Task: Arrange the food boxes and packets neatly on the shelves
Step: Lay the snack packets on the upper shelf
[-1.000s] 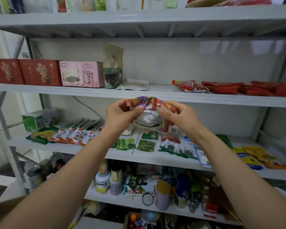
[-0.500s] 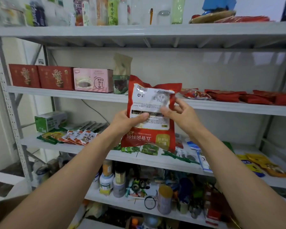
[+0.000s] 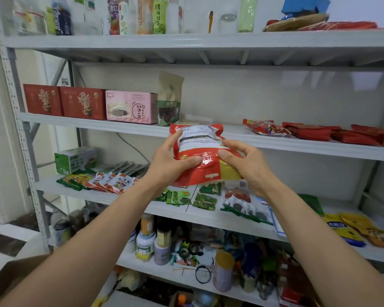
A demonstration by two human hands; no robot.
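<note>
Bottles, jars and oddments in the storeroom.
Drink bottles (image 3: pixel 157 15) stand in a row at the top; jars (image 3: pixel 145 242), a yellow-lidded canister (image 3: pixel 223 271) and a black ring (image 3: pixel 202 274) crowd the lowest level; a cardboard box (image 3: pixel 11 278) sits lower left.

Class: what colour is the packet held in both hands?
Packet: mainly red, white label; head view.

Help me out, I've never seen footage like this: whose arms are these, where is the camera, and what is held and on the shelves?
No machine here. A person wears a wide-angle camera on the head, so it looks forward and down at their own arms. The left hand and right hand hold a red packet in front of a shelf. On that shelf stand red boxes, a pink box and a tall pouch; flat red packets lie right. The shelf below holds small green packets.
</note>
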